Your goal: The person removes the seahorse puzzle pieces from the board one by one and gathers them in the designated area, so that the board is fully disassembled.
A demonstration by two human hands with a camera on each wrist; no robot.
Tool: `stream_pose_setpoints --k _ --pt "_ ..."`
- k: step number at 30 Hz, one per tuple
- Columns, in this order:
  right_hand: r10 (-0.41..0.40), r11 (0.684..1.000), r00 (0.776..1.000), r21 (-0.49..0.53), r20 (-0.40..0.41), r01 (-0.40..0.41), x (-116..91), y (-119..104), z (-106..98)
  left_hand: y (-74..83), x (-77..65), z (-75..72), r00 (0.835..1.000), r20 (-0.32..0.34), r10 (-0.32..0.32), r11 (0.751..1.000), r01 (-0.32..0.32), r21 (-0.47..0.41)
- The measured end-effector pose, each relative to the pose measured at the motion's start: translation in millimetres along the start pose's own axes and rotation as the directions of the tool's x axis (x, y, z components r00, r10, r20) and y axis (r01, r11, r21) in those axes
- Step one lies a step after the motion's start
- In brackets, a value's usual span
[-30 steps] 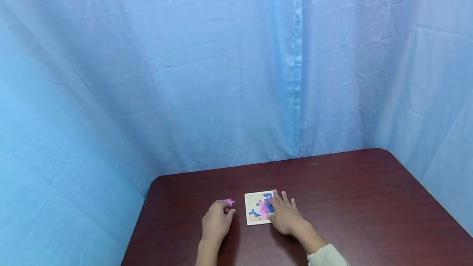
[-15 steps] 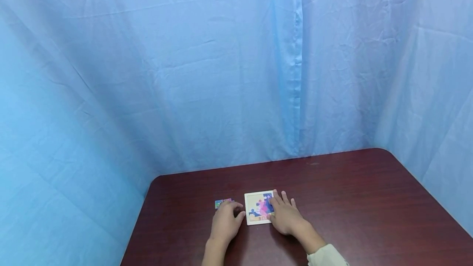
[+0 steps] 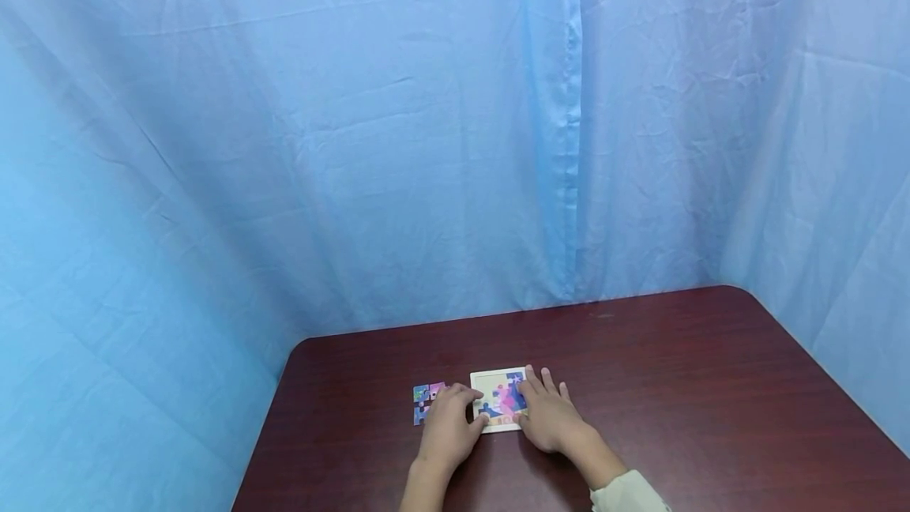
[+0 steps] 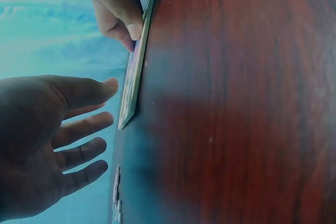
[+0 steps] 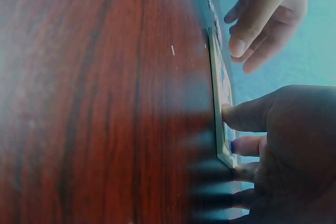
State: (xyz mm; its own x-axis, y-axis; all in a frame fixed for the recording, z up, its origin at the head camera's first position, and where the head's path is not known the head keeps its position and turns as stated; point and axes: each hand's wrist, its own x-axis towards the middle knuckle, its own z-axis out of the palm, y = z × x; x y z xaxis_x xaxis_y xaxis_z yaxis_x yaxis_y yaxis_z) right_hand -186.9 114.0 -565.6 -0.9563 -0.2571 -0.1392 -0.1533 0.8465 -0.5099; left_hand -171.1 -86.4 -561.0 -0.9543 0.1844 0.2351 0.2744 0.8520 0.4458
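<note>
Left hand [image 3: 449, 427] empty, fingers wide at puzzle frame [image 3: 498, 372] left; right hand [image 3: 550, 416] spread, right; lopsided press could unseat pieces [image 3: 505, 400]

Blue curtains [image 3: 355, 141] — dark reddish table [image 3: 675, 385]

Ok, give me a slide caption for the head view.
Right hand on a partly filled puzzle tray, left hand over its edge, loose pieces nearby.

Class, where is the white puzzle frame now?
In the head view, the white frame lies on the table right of the loose pieces, the left hand at its left edge, the right hand touching its right side.
</note>
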Motion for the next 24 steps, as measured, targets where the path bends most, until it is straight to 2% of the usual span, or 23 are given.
stream_pose_setpoints --k 9,16,24 --pt "-0.008 1.000 1.000 -0.006 -0.007 0.008 0 1 -1 6.5 -0.7 6.8 0.997 0.038 0.069 0.996 -0.072 0.061" --pt "-0.008 1.000 1.000 -0.011 -0.006 0.008 -1 0 -1 9.6 -1.2 9.9 0.998 0.011 0.059 0.993 -0.060 0.100" --pt "-0.015 1.000 1.000 -0.018 -0.015 0.015 -2 0 -2 10.1 -0.5 10.8 0.996 -0.028 0.088 0.990 -0.085 0.109"
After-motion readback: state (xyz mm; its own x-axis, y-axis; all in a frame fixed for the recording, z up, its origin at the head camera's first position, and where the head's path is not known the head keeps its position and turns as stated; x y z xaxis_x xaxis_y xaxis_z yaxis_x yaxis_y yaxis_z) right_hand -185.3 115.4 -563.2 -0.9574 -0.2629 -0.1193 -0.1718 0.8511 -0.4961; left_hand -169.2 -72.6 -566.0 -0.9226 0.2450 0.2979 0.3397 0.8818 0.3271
